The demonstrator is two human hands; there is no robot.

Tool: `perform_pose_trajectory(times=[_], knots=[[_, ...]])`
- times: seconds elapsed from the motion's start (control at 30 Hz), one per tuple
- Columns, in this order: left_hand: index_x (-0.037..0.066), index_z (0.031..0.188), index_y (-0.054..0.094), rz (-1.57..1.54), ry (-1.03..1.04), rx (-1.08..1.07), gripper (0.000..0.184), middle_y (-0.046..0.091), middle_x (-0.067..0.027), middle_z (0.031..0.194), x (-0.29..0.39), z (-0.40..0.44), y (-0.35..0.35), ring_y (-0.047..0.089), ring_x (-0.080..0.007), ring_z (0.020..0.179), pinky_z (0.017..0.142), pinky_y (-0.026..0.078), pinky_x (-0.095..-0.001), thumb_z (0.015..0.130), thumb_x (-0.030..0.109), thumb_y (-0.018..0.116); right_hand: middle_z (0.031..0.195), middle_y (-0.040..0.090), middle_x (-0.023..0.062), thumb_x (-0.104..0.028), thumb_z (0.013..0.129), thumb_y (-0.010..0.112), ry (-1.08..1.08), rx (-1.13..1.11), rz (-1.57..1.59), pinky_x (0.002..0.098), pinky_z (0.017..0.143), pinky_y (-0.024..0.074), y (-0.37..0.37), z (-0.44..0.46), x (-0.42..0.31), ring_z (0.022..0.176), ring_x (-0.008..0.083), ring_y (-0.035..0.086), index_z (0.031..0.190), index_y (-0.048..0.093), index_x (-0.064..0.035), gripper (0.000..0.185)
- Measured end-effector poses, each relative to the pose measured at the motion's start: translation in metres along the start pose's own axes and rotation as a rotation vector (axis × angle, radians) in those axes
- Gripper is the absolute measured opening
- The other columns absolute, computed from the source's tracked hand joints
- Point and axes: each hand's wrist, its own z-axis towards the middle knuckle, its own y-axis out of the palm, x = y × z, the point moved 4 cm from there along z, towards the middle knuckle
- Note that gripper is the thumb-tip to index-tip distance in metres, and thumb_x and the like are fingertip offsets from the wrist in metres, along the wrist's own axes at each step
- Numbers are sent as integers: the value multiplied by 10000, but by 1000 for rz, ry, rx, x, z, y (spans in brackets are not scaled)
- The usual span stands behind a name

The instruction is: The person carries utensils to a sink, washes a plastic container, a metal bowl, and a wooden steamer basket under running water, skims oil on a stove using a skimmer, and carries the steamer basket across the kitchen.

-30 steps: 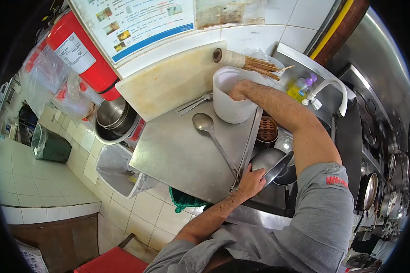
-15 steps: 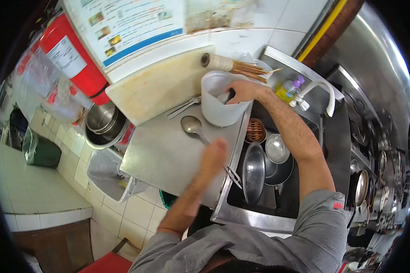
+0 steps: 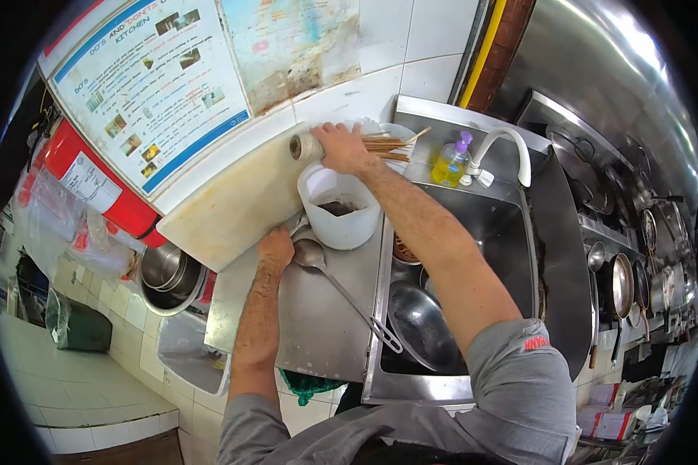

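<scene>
My right hand (image 3: 343,147) is closed over a bundle of thin sticks (image 3: 386,145) bound with pale twine, lying behind a white plastic tub (image 3: 341,231). Something dark sits inside the tub. On the steel counter (image 3: 310,325), my left hand (image 3: 276,248) is closed around the handle end of metal cutlery (image 3: 299,225) beside the cutting board. Its fingers hide most of the cutlery. A long-handled metal serving spoon (image 3: 337,287) lies next to that hand, its slotted handle end reaching over the sink edge.
To the right, the sink (image 3: 512,232) holds a metal bowl (image 3: 420,325) and a brown perforated item (image 3: 403,250). A soap bottle (image 3: 450,164) stands by the white faucet (image 3: 523,147). The cutting board (image 3: 233,201) leans at the wall, near a fire extinguisher (image 3: 93,182).
My right hand has left the tub and moved onto the stick bundle. My left hand has moved from above the serving spoon's handle to the cutlery by the board. The view has shifted.
</scene>
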Motion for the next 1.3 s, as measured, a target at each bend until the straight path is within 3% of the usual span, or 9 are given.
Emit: perform_pose_trajectory(times=[0.2, 0.5, 0.57, 0.7, 0.93, 1.03, 1.13, 1.23, 1.3], knots=[[26, 928, 527, 126, 115, 127, 214, 576, -124, 965, -14, -16, 3, 444, -302, 1067, 842, 392, -374, 730, 99, 491, 937, 547, 89, 0, 591, 657, -60, 429, 637, 294, 780, 427, -114, -28, 53, 868, 189, 525, 1031, 478, -34, 476], [-1, 884, 448, -368, 127, 279, 92, 553, -220, 793, -62, -66, -52, 552, -365, 732, 648, 426, -423, 798, 32, 444, 917, 516, 85, -37, 506, 645, -464, -108, 341, 390, 767, 393, -126, -199, -33, 907, 284, 483, 974, 524, -90, 487], [30, 860, 456, -614, 111, 382, 67, 540, -135, 687, -68, -79, -65, 538, -261, 596, 525, 403, -340, 849, 94, 442, 903, 491, 41, -87, 536, 644, -577, -302, 175, 391, 728, 378, -83, -231, -89, 872, 245, 469, 975, 507, -130, 462], [60, 814, 473, -1102, -60, 145, 101, 448, 13, 616, -62, -106, -66, 370, -41, 470, 426, 294, -188, 867, 145, 457, 903, 499, 38, -138, 657, 573, -708, -187, 182, 430, 805, 353, 8, -247, -167, 895, 238, 466, 1006, 514, -160, 354], [60, 773, 478, -1546, -143, 60, 115, 437, 25, 567, -43, -146, -55, 381, -50, 448, 399, 288, -200, 852, 144, 490, 941, 512, 52, -114, 713, 508, -616, 134, 173, 565, 958, 187, 71, -222, -184, 1008, 255, 442, 1076, 497, -150, 365], [65, 752, 465, -1305, -175, 117, 148, 415, 32, 549, -34, -166, -43, 367, -45, 446, 398, 278, -195, 835, 169, 531, 972, 505, 92, -117, 673, 544, -721, 21, 297, 491, 906, 306, 49, -225, -169, 1002, 254, 465, 1047, 511, -111, 375], [73, 743, 452, -1285, -249, 168, 188, 392, 40, 548, -22, -196, -26, 350, -35, 448, 399, 267, -197, 806, 194, 581, 916, 510, 124, -61, 663, 550, -388, -210, 375, 401, 791, 409, 8, -204, -113, 860, 257, 532, 958, 547, -79, 295], [61, 768, 456, -1430, -329, 127, 212, 401, 36, 558, -3, -221, -17, 365, -53, 466, 419, 304, -207, 769, 185, 628, 936, 503, 141, -6, 702, 534, 132, 480, 492, 369, 677, 449, -21, -158, 1, 736, 283, 541, 1005, 537, -49, 306], [45, 800, 465, -1219, -250, 174, 241, 414, 29, 565, -1, -226, -3, 381, -64, 483, 438, 330, -220, 746, 185, 654, 1088, 443, 158, -117, 716, 589, 268, 371, 445, 351, 703, 458, -18, -122, 54, 834, 301, 534, 1145, 466, -62, 450]])
